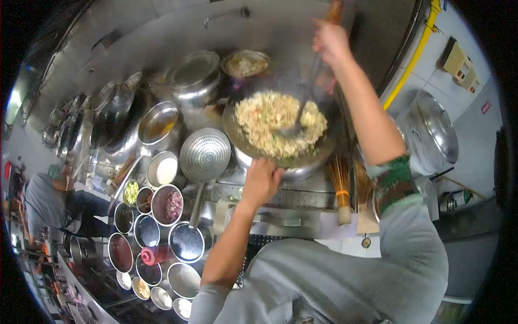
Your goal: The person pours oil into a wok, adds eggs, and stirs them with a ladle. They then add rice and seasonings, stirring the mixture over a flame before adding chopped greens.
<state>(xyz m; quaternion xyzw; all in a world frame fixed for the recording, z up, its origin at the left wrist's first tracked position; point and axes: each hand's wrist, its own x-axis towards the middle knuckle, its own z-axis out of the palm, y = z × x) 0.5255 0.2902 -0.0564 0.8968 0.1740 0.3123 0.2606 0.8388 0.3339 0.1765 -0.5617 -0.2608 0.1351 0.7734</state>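
Note:
A wok (318,156) full of fried rice (264,119), with pale egg-like and green bits in it, sits on the stove. My left hand (263,181) is closed on the wok's near rim; whether a handle or cloth lies under the fingers is hidden. In my right hand (330,40), raised beyond the wok, is the upper part of a long-handled ladle (291,129) with a wooden grip end. Its metal bowl rests in the rice, slightly blurred.
A perforated strainer (205,154) lies left of the wok. Several metal pots stand farther left, with bowls of chopped onion (174,206) and other ingredients below. A bamboo brush (341,194) is at the right. Another person (46,202) stands at the far left.

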